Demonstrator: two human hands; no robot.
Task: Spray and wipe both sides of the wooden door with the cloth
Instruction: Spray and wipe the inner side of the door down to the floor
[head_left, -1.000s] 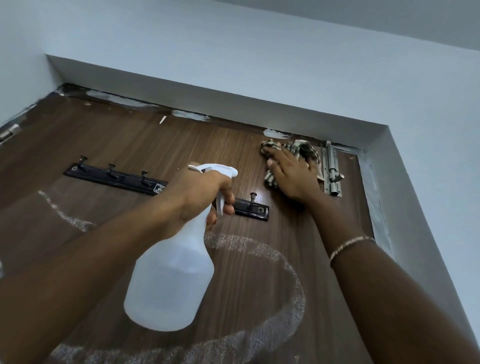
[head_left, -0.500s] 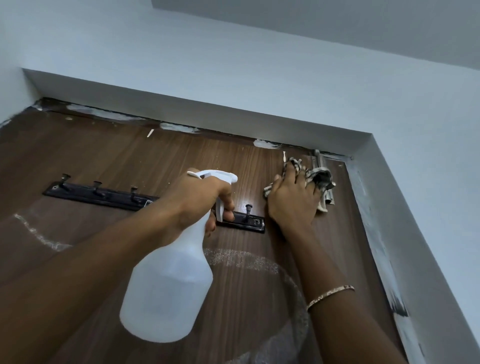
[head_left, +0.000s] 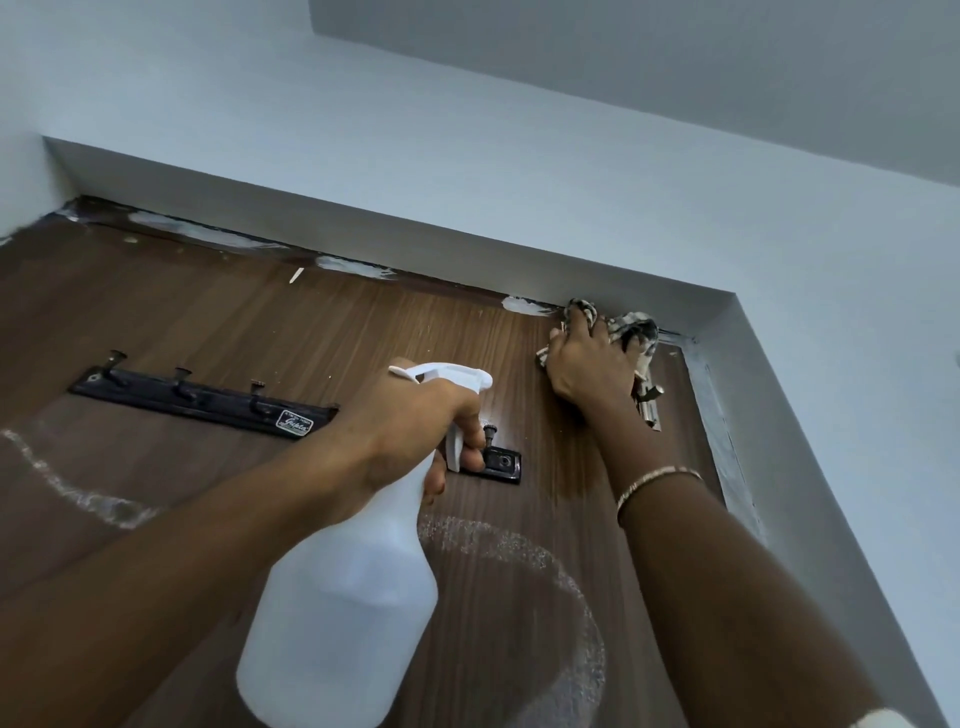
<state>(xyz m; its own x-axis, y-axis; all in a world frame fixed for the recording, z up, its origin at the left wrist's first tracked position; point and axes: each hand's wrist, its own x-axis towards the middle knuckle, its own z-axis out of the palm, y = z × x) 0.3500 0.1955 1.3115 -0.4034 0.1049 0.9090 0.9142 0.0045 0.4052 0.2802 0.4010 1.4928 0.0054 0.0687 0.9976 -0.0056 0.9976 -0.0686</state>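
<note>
Just pushed cloth (head_left: 631, 327), clenched in right hand (head_left: 592, 371), into door's (head_left: 363, 332) top right corner, probably finishing there; clutching bottle (head_left: 343, 613) in left hand (head_left: 415, 421).

One left hand (head_left: 415, 431), one right hand (head_left: 589, 366), one spray bottle (head_left: 343, 623), one cloth (head_left: 634, 327), one wooden door (head_left: 415, 322), four hooks (head_left: 182, 376), one bracelet (head_left: 657, 480).

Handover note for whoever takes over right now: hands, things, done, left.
Left hand grips the spray bottle, nozzle toward the wooden door.
Right hand holds the cloth bunched against the door's top right corner, beside the bolt.
Done: wiping is at that corner; how much is finished cannot be told.
Left: white ring marks lower down, the rest of this face, then the other side, which is not in view.
</note>
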